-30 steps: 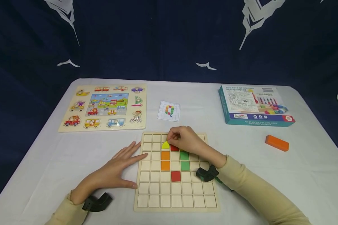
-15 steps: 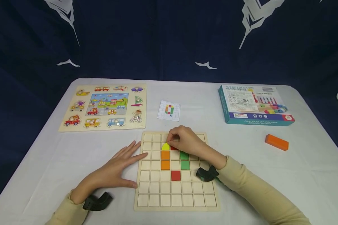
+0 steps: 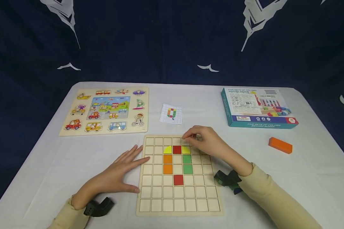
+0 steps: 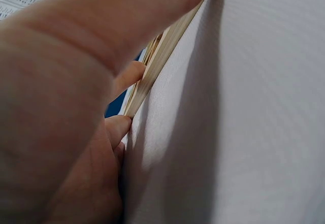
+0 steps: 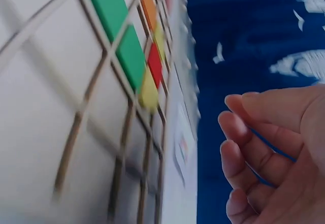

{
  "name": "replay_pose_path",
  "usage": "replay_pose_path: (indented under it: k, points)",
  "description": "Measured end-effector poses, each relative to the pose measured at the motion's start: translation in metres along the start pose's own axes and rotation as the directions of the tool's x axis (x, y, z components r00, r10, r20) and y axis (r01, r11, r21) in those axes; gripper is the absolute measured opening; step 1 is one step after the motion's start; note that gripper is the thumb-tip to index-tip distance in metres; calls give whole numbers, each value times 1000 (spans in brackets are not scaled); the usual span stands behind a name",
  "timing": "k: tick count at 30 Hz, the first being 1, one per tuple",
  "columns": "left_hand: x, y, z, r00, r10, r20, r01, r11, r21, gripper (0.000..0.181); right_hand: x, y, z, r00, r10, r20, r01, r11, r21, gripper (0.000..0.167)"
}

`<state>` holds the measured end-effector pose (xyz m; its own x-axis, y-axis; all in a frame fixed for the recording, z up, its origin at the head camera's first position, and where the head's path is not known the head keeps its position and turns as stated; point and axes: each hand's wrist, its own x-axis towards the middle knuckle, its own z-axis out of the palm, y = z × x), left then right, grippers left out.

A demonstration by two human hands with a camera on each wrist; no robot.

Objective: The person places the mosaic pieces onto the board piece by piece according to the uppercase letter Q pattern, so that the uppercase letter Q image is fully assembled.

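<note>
Spreading its fingers, your left hand [image 3: 117, 173] touches the left edge of the wooden board [image 3: 179, 205] from nine o'clock. Your right hand [image 3: 207, 140] hovers toward the board's one o'clock, its fingers loosely bent and holding nothing. The board lies flat on the white table [image 3: 200, 108] in front of you.

On its grid you have a ring of tiles: a red tile [image 3: 176, 149] at twelve, a rounded yellow tile [image 3: 186, 149] at one, two green tiles [image 3: 187, 169] at three, another red tile [image 3: 178, 180] at six, two orange tiles [image 3: 167, 169] at nine and another rounded yellow tile [image 3: 167, 149] at eleven.

Beyond the board, you see a picture puzzle [image 3: 132, 129] toward ten o'clock, a small pattern card [image 3: 171, 114] near twelve, a box [image 3: 259, 108] toward two and an orange block [image 3: 280, 145] between two and three.
</note>
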<state>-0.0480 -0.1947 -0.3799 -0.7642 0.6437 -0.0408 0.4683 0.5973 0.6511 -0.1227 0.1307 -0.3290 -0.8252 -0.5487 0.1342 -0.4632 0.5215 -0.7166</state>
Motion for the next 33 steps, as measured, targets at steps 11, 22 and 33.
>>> replay_pose_path:
  k: [11,22,33]
  points:
    - [-3,-2,1,1000,9,-15,-9,1000,9,95,-82,34,-43,995,56,-85,-59,998,-36,15]
    - [-3,-1,-1,1000,11,-21,-11,1000,1,96,-139,57,-45,984,171,-54,-169,985,34,20]
    - [-2,-1,1,999,34,-29,-35,999,-16,95,-139,44,-20,992,120,-38,-121,993,-7,31]
